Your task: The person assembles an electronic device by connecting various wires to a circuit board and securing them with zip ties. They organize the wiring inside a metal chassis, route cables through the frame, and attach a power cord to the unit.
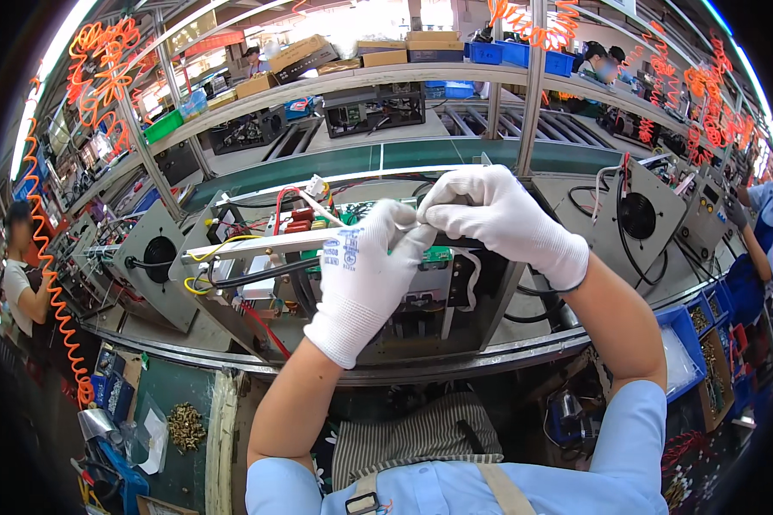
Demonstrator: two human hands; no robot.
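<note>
Both my hands wear white gloves and meet over an opened electrical machine with green circuit boards (441, 255) inside. My left hand (371, 262) is closed, its thumb and fingers pinched near the right hand's fingertips. My right hand (494, 210) is also closed in a pinch, just right of and slightly above the left. Whatever lies between the fingertips is too small and covered to name. A pale metal bar (266, 245) runs across the machine's top to the left hand. Below it, a thick black cable (262, 275) passes behind that hand. A white connector (316, 187) stands up behind.
Similar machines with fans (638, 216) stand left and right. Beyond runs a green conveyor belt (421, 153) under a shelf with cartons (385, 58). Blue bins (683, 352) lie at right, a pile of brass fittings (186, 427) at left. Orange coiled hoses (47, 275) hang; co-workers stand at both sides.
</note>
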